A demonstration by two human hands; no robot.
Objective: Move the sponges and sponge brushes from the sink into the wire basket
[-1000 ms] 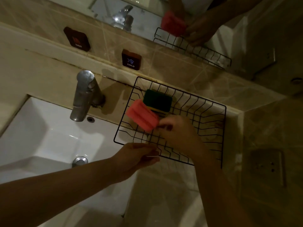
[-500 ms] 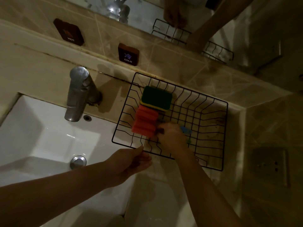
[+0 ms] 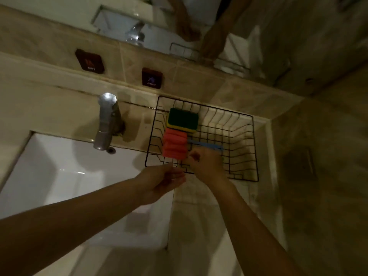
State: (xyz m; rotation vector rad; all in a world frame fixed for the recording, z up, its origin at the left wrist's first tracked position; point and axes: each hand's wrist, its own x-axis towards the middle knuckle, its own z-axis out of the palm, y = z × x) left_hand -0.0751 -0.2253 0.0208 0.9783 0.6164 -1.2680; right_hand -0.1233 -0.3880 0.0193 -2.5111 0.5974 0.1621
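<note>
Since a second ago the red sponge brush (image 3: 174,145) has gone from held in the air over the wire basket (image 3: 255,148) to lying flat on its floor, just in front of the green-and-yellow sponge (image 3: 182,120), the two touching or nearly so. Its blue handle (image 3: 207,146) runs rightward across the wires and disappears under the right hand (image 3: 206,163). Right fingers (image 3: 194,156) are curled loosely over the handle's end; motion blur hides whether they are still pinching it or just resting on it, so cannot tell. Left hand (image 3: 159,181) sits at the basket's near rim, fingers (image 3: 176,175) together and slightly bent, apparently empty, possibly steadying the wire edge; contact is unclear. Risks: if the right hand pulls back while still gripping the handle, it would likely drag the brush head off the basket floor or tip it against the sponge. The basket is light wire on the counter (image 3: 139,108) beside the sink (image 3: 59,176), so a snagged finger or a push from the left hand could slide it toward the basin. The visible part of the sink shows nothing left in it, though its near end is hidden by the arms.
</note>
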